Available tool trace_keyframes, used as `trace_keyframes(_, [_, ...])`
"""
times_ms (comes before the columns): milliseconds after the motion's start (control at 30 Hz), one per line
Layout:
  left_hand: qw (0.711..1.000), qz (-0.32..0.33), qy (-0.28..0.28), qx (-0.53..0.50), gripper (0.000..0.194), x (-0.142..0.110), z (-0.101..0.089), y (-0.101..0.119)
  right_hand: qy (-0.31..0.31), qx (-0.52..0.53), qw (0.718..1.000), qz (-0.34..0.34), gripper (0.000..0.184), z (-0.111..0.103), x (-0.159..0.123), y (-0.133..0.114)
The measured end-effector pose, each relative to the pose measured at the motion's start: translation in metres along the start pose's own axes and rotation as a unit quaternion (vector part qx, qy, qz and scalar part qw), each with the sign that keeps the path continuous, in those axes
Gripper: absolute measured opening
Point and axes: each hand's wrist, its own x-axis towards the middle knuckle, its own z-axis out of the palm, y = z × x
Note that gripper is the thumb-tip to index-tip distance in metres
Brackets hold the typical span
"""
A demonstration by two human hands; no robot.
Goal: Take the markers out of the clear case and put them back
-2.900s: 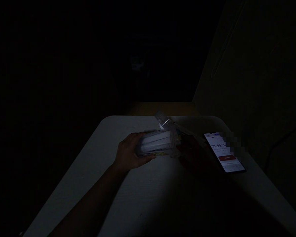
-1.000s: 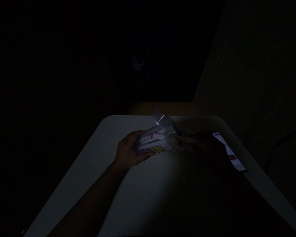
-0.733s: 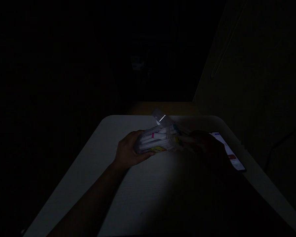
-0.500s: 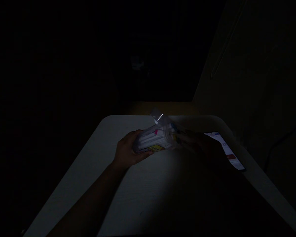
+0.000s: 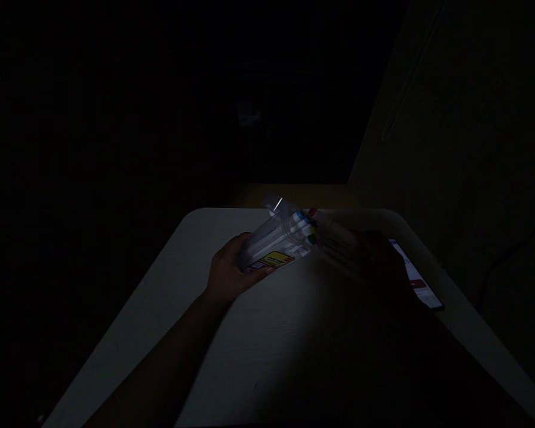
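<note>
My left hand (image 5: 229, 270) is wrapped round a clear plastic marker case (image 5: 263, 244) with a yellow and black label. The case is tilted, its open end up and to the right, with a transparent lid flap (image 5: 274, 203) standing up at the top. Several white markers with blue, yellow and green ends (image 5: 304, 223) show at that opening. In deep shadow at the right, my right hand (image 5: 378, 255) grips several white markers (image 5: 339, 238), one with a red end. They lie close beside the case's opening. The fingers of my right hand are hard to make out.
Both hands are above a pale table (image 5: 245, 356) with rounded far corners. A phone with a lit screen (image 5: 421, 288) lies at the right, partly behind my right hand. A dark cable (image 5: 508, 252) runs beyond the table's right edge. The room is very dark.
My right hand has drawn right, away from the case, and the markers in it now show apart from those inside. The case has tilted up a little more in my left hand.
</note>
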Motion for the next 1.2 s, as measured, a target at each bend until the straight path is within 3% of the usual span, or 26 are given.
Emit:
trace_keyframes(133, [1.000, 0.003, 0.005, 0.006, 0.069, 0.000, -0.001, 0.001, -0.007, -0.014, 1.000, 0.007, 0.031, 0.003, 0.003, 0.006])
trace_keyframes(400, [1.000, 0.005, 0.002, -0.003, 0.068, 0.000, 0.000, 0.000, -0.079, -0.037, 0.996, 0.012, 0.030, 0.020, -0.006, 0.007])
trace_keyframes(667, [1.000, 0.005, 0.000, -0.003, 0.068, 0.000, 0.001, -0.001, -0.118, -0.059, 0.991, 0.029, 0.031, 0.021, -0.006, 0.003])
trace_keyframes(1200, [1.000, -0.001, -0.006, -0.003, 0.068, 0.001, 0.000, 0.002, -0.095, -0.088, 0.991, -0.031, 0.034, 0.029, -0.007, -0.008])
